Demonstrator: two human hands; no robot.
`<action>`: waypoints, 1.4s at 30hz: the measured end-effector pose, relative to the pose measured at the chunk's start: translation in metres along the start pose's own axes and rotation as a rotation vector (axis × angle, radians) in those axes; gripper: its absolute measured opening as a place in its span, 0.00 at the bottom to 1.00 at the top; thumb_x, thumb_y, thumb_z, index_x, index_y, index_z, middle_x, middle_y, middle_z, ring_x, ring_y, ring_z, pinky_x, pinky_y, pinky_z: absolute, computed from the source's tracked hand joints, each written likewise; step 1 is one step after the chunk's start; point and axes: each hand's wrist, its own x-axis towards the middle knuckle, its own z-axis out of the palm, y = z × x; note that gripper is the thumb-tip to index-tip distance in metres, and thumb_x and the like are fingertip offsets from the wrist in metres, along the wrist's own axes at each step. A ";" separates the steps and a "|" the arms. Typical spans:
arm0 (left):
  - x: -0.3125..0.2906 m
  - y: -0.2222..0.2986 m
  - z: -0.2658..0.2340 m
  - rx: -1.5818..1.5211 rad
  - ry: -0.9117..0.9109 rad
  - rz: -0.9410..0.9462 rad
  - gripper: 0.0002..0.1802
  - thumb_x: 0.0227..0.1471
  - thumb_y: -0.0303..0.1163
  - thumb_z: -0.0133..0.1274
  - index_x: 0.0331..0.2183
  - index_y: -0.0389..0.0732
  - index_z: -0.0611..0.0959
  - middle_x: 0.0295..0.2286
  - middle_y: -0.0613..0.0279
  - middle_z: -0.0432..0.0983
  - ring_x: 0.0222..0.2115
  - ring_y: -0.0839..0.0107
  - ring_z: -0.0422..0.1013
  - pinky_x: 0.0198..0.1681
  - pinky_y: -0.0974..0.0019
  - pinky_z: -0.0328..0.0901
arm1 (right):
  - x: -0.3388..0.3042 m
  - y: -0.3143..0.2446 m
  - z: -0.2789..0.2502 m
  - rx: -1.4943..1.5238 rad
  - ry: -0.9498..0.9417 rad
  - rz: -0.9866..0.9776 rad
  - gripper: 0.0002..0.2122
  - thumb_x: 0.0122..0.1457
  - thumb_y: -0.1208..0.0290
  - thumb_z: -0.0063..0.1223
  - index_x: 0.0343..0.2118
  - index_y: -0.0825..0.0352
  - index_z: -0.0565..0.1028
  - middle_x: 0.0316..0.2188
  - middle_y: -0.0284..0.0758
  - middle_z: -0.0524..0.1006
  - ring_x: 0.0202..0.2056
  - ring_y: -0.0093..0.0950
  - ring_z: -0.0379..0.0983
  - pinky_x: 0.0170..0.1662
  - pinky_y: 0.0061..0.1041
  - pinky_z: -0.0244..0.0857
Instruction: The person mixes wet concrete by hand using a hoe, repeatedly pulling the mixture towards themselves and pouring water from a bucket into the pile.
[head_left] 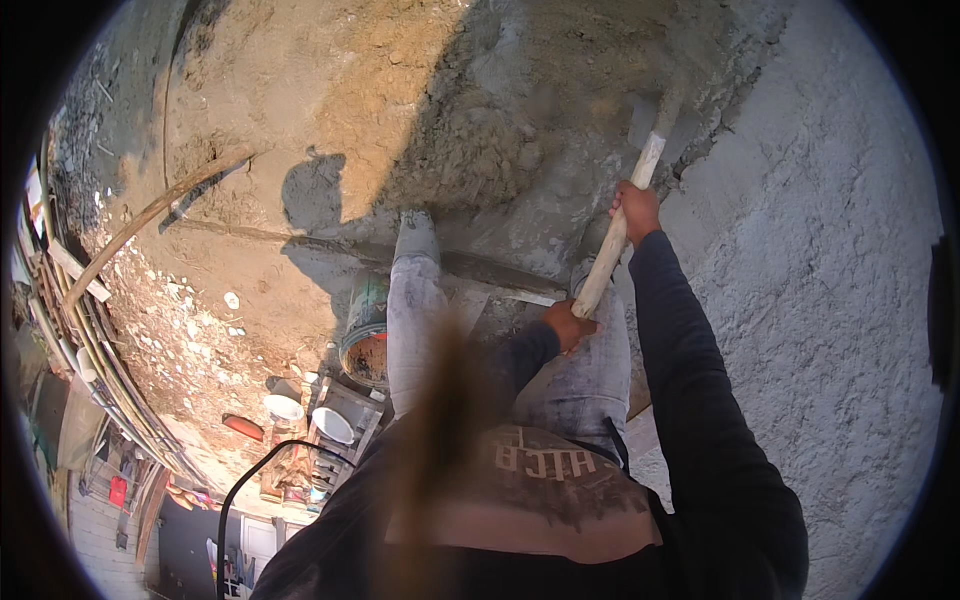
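Note:
Both my hands are closed round a pale wooden handle (606,262) that slants up and to the right. My right hand (637,212) grips it higher up, and my left hand (571,327) holds the near end, in front of my thigh. The handle's far part is grey with mortar; the tool's head is too blurred and coated to tell its kind. It reaches the wet grey mortar mix (480,155) heaped on the ground ahead of my feet, beside a rough grey wall (830,270).
A mud-caked board (500,275) lies across the ground by my feet. A green bucket (368,310) stands left of my leg. Farther left are a curved wooden pole (150,212), bundled rods (95,345) and white basins (333,425). Something brown and blurred (440,420) hangs close to the camera.

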 end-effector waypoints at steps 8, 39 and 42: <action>0.139 -0.032 -0.023 -0.273 0.000 -0.172 0.15 0.46 0.34 0.63 0.30 0.36 0.74 0.15 0.66 0.65 0.10 0.75 0.62 0.11 0.65 0.60 | 0.158 0.117 0.010 -0.079 -0.027 0.222 0.07 0.55 0.74 0.49 0.30 0.74 0.71 0.21 0.38 0.71 0.19 0.30 0.69 0.22 0.33 0.68; 0.078 -0.170 -0.136 0.377 0.114 -0.399 0.16 0.47 0.31 0.66 0.33 0.38 0.75 0.19 0.65 0.70 0.14 0.73 0.66 0.19 0.64 0.65 | 0.019 0.225 0.087 0.099 0.332 0.113 0.31 0.56 0.68 0.54 0.60 0.73 0.54 0.32 0.52 0.78 0.30 0.47 0.78 0.32 0.43 0.74; 0.152 -0.228 -0.135 0.244 0.074 -0.451 0.15 0.47 0.31 0.66 0.30 0.38 0.75 0.17 0.65 0.67 0.13 0.72 0.64 0.18 0.62 0.62 | 0.055 0.258 0.065 -0.041 0.364 0.020 0.30 0.56 0.69 0.54 0.58 0.75 0.55 0.34 0.56 0.77 0.34 0.51 0.77 0.36 0.46 0.71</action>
